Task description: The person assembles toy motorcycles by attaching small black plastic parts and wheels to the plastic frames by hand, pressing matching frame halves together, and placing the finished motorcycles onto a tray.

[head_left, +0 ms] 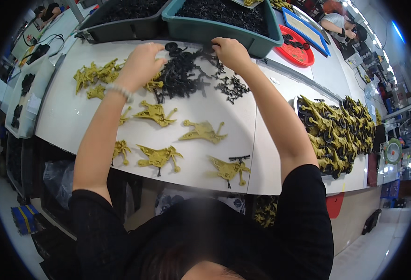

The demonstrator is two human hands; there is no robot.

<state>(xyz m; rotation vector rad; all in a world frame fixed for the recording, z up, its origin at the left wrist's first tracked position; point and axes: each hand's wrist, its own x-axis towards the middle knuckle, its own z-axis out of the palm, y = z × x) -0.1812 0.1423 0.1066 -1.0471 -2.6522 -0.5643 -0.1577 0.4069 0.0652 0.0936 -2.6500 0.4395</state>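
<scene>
The head view looks down over a white table [74, 116] where both of the person's arms stretch forward and away from the body, toward a loose heap of black plastic parts [182, 74] lying at the far edge of the table, just in front of a teal bin [215, 30] filled with more of the same. The heap sits between the two hands and slightly nearer than their fingertips, sprawling sideways across the table rather than front to back. The left hand [140, 63] rests on the heap's left edge, palm down, fingers curled loosely over the parts; whether it has actually pinched one I cannot tell. The right hand [231, 51] is at the heap's far right corner, almost touching the bin wall, fingers bent down into the parts, its grip likewise hidden. Both are about equally close to the heap. The left wrist wears a pale bead bracelet [119, 90]. Nearer the body, yellow plastic figures [156, 156] lie flat and spaced apart in rows, and a dense stack of assembled yellow pieces [336, 130] sits well off to the right. A grey bin [121, 21] stands left of the teal one.
</scene>
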